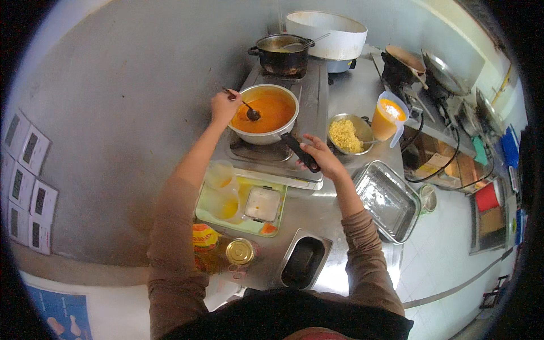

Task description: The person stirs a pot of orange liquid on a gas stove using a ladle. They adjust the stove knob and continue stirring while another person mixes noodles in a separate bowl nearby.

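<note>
My left hand grips the thin handle of a dark ladle, whose bowl dips into an orange sauce. That sauce lies in a metal saucepan on a gas stove. My right hand is loosely around the pan's black handle, with the index finger extended off it. Right of the stove, close to my right hand, a metal bowl holds yellow shredded food. Beyond it stands a plastic measuring jug of orange liquid.
A black pot with a strainer sits on the far burner. In front of the stove, a green tray carries plastic jugs and a square container. Nearer are a lidded jar, a steel pan and a foil tray.
</note>
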Demonstrator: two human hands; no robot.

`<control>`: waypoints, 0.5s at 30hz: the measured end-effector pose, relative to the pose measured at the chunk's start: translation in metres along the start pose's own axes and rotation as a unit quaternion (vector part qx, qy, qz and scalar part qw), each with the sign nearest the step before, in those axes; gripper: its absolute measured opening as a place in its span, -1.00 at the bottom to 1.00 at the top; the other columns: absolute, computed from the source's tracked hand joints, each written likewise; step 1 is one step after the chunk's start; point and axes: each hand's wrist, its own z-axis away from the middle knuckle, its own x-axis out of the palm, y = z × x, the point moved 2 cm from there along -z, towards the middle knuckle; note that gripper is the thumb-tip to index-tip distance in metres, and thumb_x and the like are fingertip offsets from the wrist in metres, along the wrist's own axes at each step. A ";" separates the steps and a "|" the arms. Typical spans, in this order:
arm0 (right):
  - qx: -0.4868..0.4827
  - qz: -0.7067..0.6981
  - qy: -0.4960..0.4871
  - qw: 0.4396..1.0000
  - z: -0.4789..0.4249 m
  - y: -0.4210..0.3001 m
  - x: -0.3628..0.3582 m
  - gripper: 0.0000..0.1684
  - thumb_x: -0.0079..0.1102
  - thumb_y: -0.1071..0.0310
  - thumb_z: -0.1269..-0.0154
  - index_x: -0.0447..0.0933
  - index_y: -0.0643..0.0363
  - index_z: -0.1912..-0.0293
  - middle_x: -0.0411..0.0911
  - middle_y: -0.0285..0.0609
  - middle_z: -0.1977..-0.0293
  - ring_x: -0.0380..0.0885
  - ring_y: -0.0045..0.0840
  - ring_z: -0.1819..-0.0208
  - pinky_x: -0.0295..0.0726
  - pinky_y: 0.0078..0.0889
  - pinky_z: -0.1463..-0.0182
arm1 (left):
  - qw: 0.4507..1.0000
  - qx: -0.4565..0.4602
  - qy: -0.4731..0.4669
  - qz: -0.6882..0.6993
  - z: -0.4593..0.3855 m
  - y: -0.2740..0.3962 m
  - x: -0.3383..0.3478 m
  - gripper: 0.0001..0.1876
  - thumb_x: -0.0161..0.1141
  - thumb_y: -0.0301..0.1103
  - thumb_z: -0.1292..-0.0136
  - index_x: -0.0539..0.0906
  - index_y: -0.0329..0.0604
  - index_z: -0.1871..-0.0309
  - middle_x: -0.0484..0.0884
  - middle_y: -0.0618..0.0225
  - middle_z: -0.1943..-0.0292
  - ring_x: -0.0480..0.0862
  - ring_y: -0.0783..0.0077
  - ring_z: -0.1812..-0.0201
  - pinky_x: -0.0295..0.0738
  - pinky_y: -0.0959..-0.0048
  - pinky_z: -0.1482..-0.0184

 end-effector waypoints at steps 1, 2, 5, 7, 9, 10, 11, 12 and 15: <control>0.002 0.005 0.005 1.000 0.000 0.001 0.003 -0.44 -0.08 0.31 -0.10 -0.04 0.26 -0.05 0.37 -0.12 0.31 0.45 -0.53 0.54 0.45 -0.66 0.56 | 0.999 0.011 0.020 0.035 -0.002 0.002 0.007 -0.85 0.06 -0.37 0.09 0.53 -0.29 0.55 0.53 0.19 0.63 0.57 0.35 0.54 0.42 0.48 0.47; -0.009 -0.043 -0.011 0.999 -0.002 0.004 0.004 -0.41 -0.05 0.38 -0.08 -0.07 0.30 -0.04 0.38 -0.03 0.35 0.45 -0.50 0.57 0.47 -0.61 0.61 | 1.000 0.002 0.027 0.000 -0.004 0.004 0.015 -0.86 0.06 -0.38 0.08 0.51 -0.29 0.56 0.53 0.19 0.64 0.56 0.32 0.55 0.40 0.46 0.47; 0.016 -0.022 -0.003 1.000 -0.001 0.009 0.007 -0.41 -0.05 0.41 -0.08 -0.08 0.27 -0.06 0.40 -0.07 0.35 0.45 -0.52 0.57 0.44 -0.65 0.63 | 0.996 -0.013 0.078 0.050 -0.010 0.003 0.038 -0.86 0.04 -0.39 0.06 0.48 -0.31 0.57 0.51 0.16 0.66 0.55 0.27 0.56 0.39 0.42 0.47; 0.008 0.004 0.000 1.000 -0.001 0.009 0.007 -0.41 -0.06 0.39 -0.09 -0.08 0.24 -0.07 0.40 -0.11 0.36 0.43 -0.59 0.58 0.39 -0.72 0.64 | 0.992 0.017 0.115 0.047 -0.011 0.002 0.047 -0.84 0.03 -0.38 0.04 0.44 -0.32 0.58 0.48 0.13 0.66 0.52 0.20 0.55 0.38 0.40 0.47; 0.000 0.014 -0.003 1.000 -0.002 0.009 0.008 -0.40 -0.06 0.39 -0.09 -0.08 0.22 -0.08 0.41 -0.13 0.37 0.42 -0.63 0.59 0.35 -0.76 0.66 | 0.985 0.033 0.156 0.065 -0.012 0.000 0.052 -0.82 0.03 -0.37 0.03 0.44 -0.33 0.57 0.48 0.09 0.64 0.51 0.16 0.53 0.37 0.37 0.47; -0.005 0.012 -0.008 1.000 -0.003 0.010 0.009 -0.40 -0.06 0.40 -0.09 -0.08 0.22 -0.08 0.41 -0.14 0.37 0.41 -0.64 0.60 0.33 -0.77 0.67 | 0.988 0.021 0.141 0.059 -0.012 -0.004 0.054 -0.82 0.02 -0.36 0.02 0.44 -0.33 0.56 0.48 0.07 0.62 0.51 0.14 0.52 0.37 0.36 0.47; -0.009 0.009 -0.014 1.000 -0.004 0.008 0.011 -0.40 -0.06 0.41 -0.09 -0.09 0.22 -0.08 0.41 -0.14 0.38 0.41 -0.64 0.61 0.32 -0.77 0.68 | 0.991 0.009 0.126 0.053 -0.011 -0.007 0.053 -0.81 0.02 -0.35 0.02 0.44 -0.33 0.55 0.48 0.06 0.61 0.50 0.11 0.51 0.37 0.35 0.46; -0.011 0.006 -0.013 1.000 -0.001 0.007 0.010 -0.39 -0.07 0.42 -0.09 -0.09 0.24 -0.08 0.41 -0.13 0.38 0.40 -0.65 0.62 0.30 -0.78 0.69 | 0.993 -0.003 0.104 0.049 -0.009 -0.005 0.057 -0.81 0.02 -0.34 0.01 0.44 -0.32 0.54 0.48 0.04 0.59 0.50 0.09 0.50 0.37 0.34 0.45; -0.009 -0.007 0.002 1.000 0.003 0.006 0.009 -0.40 -0.07 0.43 -0.09 -0.09 0.26 -0.08 0.41 -0.10 0.39 0.39 -0.65 0.64 0.28 -0.79 0.71 | 0.995 0.028 0.097 0.002 0.001 -0.001 0.055 -0.80 0.00 -0.33 -0.01 0.43 -0.32 0.51 0.48 0.00 0.57 0.49 0.06 0.49 0.36 0.31 0.45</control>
